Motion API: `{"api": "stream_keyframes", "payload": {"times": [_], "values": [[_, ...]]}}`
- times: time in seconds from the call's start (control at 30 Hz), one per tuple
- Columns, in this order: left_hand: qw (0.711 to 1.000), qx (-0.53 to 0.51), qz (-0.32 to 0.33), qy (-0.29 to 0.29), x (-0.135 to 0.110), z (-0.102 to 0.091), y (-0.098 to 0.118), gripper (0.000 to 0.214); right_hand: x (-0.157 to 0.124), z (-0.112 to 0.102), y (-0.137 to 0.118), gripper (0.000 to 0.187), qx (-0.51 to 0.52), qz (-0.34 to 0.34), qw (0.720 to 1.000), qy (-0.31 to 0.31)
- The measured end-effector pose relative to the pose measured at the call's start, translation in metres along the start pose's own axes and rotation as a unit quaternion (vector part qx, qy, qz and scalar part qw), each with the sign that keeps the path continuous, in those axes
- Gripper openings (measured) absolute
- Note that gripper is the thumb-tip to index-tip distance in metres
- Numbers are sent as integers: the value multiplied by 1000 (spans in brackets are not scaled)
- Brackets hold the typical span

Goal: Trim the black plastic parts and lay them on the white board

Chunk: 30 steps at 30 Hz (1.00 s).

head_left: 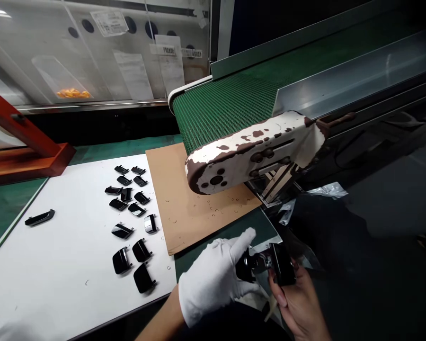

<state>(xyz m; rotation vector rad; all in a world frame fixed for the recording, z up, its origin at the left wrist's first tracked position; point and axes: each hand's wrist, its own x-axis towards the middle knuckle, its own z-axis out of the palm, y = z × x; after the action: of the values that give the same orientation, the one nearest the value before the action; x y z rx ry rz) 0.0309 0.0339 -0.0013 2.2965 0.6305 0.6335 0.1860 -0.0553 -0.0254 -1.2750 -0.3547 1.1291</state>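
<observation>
My left hand point(215, 279), in a white glove, is closed in a pinch on a small glossy black plastic part point(246, 267) near the table's front edge. My bare right hand point(300, 303) grips another black part point(283, 264) right beside it, the two pieces touching. Several similar shiny black parts point(131, 208) lie in loose rows on a white sheet point(57, 265) to the left. A longer black part point(39, 217) lies alone further left.
A green conveyor belt point(230, 106) ends above a brown cardboard sheet point(188, 208), its end plate point(248, 151) white with worn brown patches. A red frame point(28, 142) stands at the far left. A clear guard panel with papers point(135, 66) closes the back.
</observation>
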Motion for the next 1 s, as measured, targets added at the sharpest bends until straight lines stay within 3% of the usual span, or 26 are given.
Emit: {"api": "stream_keyframes", "payload": {"times": [0.23,0.33,0.5,0.73,0.9,1.0], "values": [[998,13,41,-47,4,-1,0,83,1,-11,10,10,-8,-20,999,-44],[997,-36,64,10,-5,6,-1,80,-2,-11,7,19,7,-8,998,-65],[989,-99,37,102,-25,24,-1,79,-8,-11,2,32,57,34,995,-69],[981,-99,-5,165,-33,38,5,86,-4,-6,11,36,122,118,982,-80],[931,-255,-13,259,-26,50,20,92,-10,10,22,39,163,145,973,-74],[904,-298,-14,307,-21,60,25,87,-15,14,29,40,164,142,974,-63]]}}
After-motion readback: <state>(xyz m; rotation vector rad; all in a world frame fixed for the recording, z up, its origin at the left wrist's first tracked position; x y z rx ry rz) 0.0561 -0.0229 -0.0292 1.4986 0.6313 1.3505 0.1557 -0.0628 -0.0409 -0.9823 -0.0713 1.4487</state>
